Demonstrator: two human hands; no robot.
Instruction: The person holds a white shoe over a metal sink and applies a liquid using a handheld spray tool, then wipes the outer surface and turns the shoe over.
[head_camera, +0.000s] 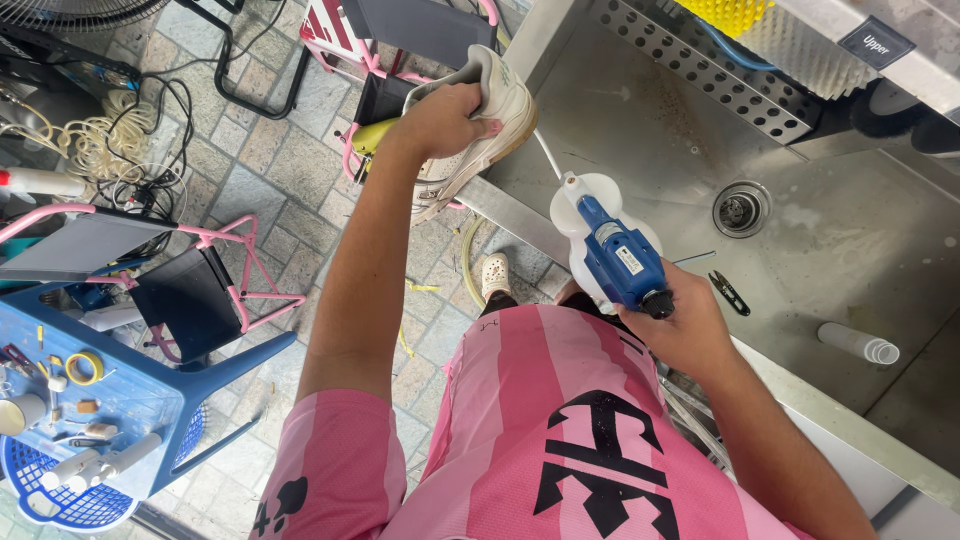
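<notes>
My left hand (440, 118) grips a white sneaker (497, 110) by its opening, holding it over the left rim of a steel sink (640, 130), sole side facing the sink. Gripped in my right hand (682, 325) is a white spray bottle with a blue pump head (612, 250), its nozzle aimed toward the shoe. The bottle hangs above the sink's near edge. I wear a pink striped shirt.
The sink has a round drain (741, 208), a small black tool (729, 292) and a white tube (858, 342) on its floor. A perforated steel shelf with yellow and white brushes (790, 35) sits behind. At left are pink folding chairs (200, 280) and a blue plastic stool (100, 390) with small items.
</notes>
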